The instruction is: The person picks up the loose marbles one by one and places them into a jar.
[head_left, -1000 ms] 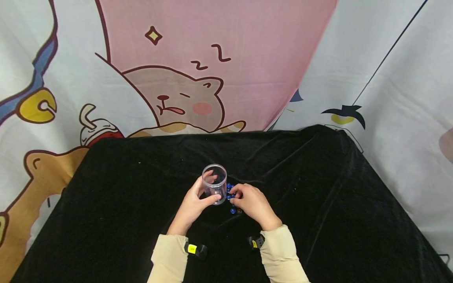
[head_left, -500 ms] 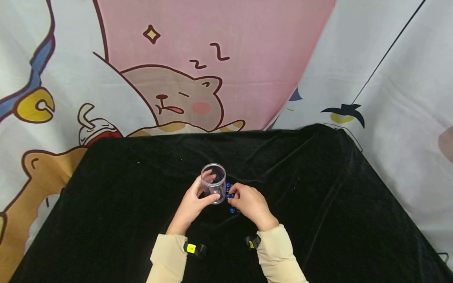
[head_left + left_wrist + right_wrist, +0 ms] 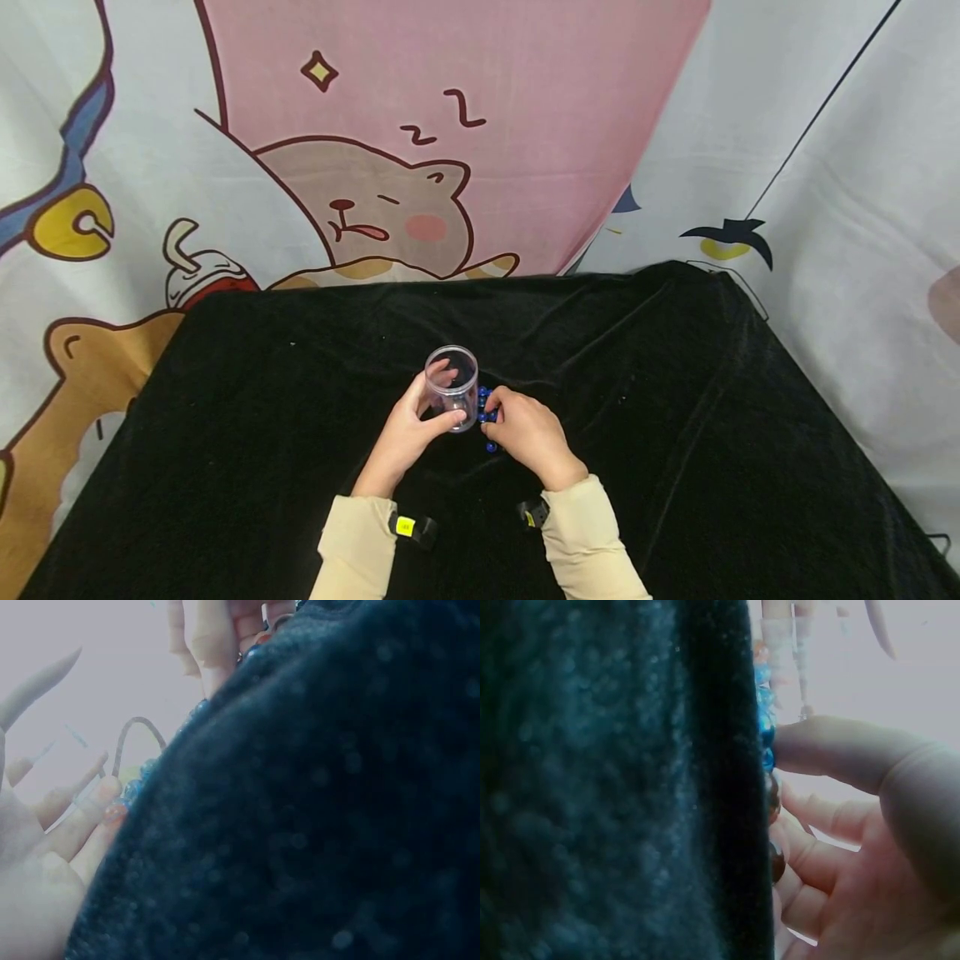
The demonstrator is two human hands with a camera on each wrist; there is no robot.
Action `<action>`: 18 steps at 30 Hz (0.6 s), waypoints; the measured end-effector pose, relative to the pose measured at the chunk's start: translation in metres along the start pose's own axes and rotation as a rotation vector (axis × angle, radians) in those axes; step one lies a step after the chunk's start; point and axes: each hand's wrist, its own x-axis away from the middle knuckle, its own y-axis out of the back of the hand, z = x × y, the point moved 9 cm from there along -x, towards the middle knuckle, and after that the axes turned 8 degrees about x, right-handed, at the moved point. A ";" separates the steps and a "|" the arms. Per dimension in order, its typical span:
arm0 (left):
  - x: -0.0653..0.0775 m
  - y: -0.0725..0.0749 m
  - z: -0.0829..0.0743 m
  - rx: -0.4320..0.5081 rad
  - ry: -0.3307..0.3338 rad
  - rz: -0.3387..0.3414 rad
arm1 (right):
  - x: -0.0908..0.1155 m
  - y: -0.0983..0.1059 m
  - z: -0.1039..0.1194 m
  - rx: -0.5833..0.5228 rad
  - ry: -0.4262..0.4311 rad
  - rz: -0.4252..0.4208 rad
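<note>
A clear, see-through cup stands upright on the black cloth, its round rim facing up. My left hand grips the cup from the left, thumb across its near side and fingers behind it. Just right of the cup lie several small blue marbles. My right hand bends its thumb and fingers down over them. In the right wrist view the thumb touches the blue marbles, and brown marbles show by the other fingers. Whether a marble is pinched is hidden.
Black velvety cloth covers the table and fills much of both wrist views. A printed curtain hangs behind the table. One blue marble lies apart, nearer to me.
My right hand has shifted slightly left, and its thumb and fingers have drawn a little closer over the marbles. A brown marble seen earlier is now hidden. The left hand keeps its grip.
</note>
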 end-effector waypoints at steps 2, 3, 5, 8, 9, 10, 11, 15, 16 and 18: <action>0.000 0.000 -0.001 0.002 -0.004 -0.001 | 0.000 0.000 0.000 -0.006 0.006 0.002; 0.000 0.000 -0.001 0.003 -0.006 -0.001 | 0.000 0.000 0.000 -0.009 0.008 0.002; 0.001 -0.001 -0.001 0.007 -0.012 0.001 | 0.000 -0.001 0.000 -0.012 0.014 -0.001; 0.002 -0.001 0.000 0.009 -0.008 0.001 | 0.002 -0.001 0.000 -0.012 0.020 -0.007; 0.002 -0.001 0.001 0.010 -0.006 0.001 | 0.002 -0.001 0.000 -0.010 0.022 -0.010; 0.002 -0.001 0.001 0.010 -0.005 0.001 | 0.002 -0.001 0.000 -0.007 0.025 -0.012; 0.002 -0.001 0.001 0.009 -0.001 0.000 | 0.002 -0.001 0.000 -0.005 0.026 -0.012; 0.001 0.000 0.000 0.010 0.003 -0.001 | 0.001 -0.001 0.000 0.010 0.029 -0.011; 0.001 0.000 0.000 0.011 0.006 -0.001 | 0.001 -0.001 0.000 0.014 0.028 -0.009; 0.000 0.000 0.000 0.012 0.013 -0.001 | 0.000 -0.001 0.001 0.023 0.025 -0.003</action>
